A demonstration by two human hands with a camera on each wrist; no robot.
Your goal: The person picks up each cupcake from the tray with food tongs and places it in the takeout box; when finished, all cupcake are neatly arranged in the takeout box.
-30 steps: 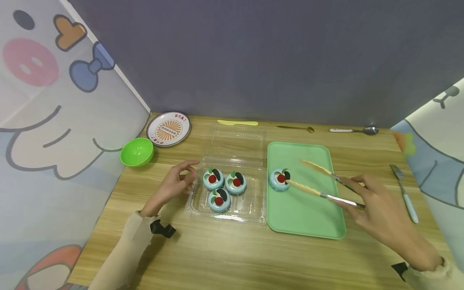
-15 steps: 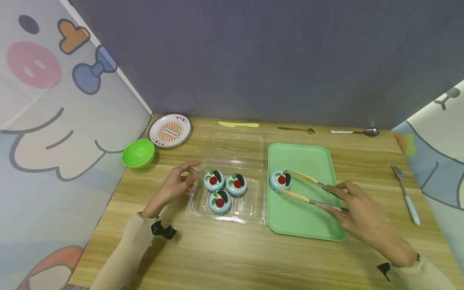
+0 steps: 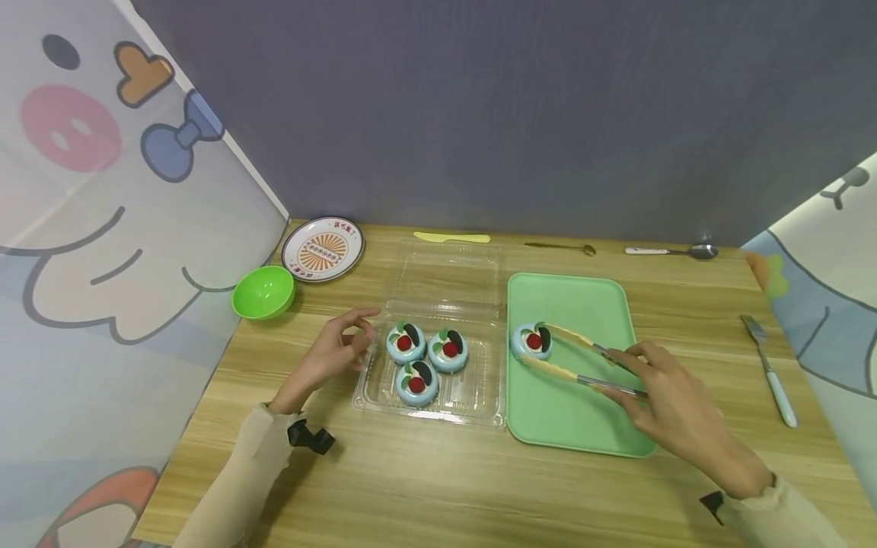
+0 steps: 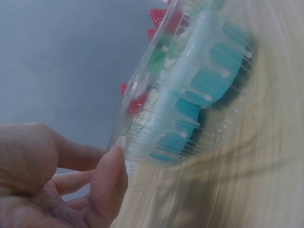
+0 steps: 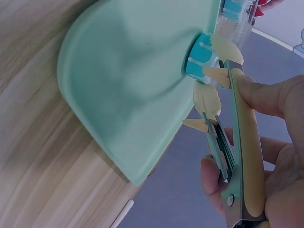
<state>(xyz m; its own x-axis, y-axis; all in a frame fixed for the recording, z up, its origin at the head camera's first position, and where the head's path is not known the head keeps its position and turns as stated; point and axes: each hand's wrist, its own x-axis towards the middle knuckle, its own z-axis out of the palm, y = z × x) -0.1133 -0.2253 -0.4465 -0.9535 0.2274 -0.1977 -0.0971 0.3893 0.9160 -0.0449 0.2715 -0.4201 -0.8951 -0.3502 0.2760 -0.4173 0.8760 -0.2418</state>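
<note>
My right hand (image 3: 678, 403) grips a pair of tongs (image 3: 550, 368) with cream scalloped tips and metal arms. Their spread tips stand on either side of a round light-blue cake (image 3: 523, 346) topped with a red berry, green leaves and a dark half disc. That cake sits at the left edge of a green tray (image 3: 578, 422). To the left, my left hand (image 3: 332, 350) pinches the rim of a clear plastic box (image 4: 124, 142) between thumb and finger. Inside the box (image 3: 473, 392), whose lid lies folded back, are three matching cakes (image 3: 416, 387).
A patterned plate (image 3: 322, 250) and a green bowl (image 3: 263, 293) stand at the back left. Along the back lie a yellow knife (image 3: 452, 237), a small gold spoon (image 3: 558, 246) and a larger spoon (image 3: 671, 251). A fork (image 3: 769, 371) lies at the right.
My right hand has moved left with the tongs, bringing their tips from the cake's right side to either side of it. The left hand stays at the box's rim.
</note>
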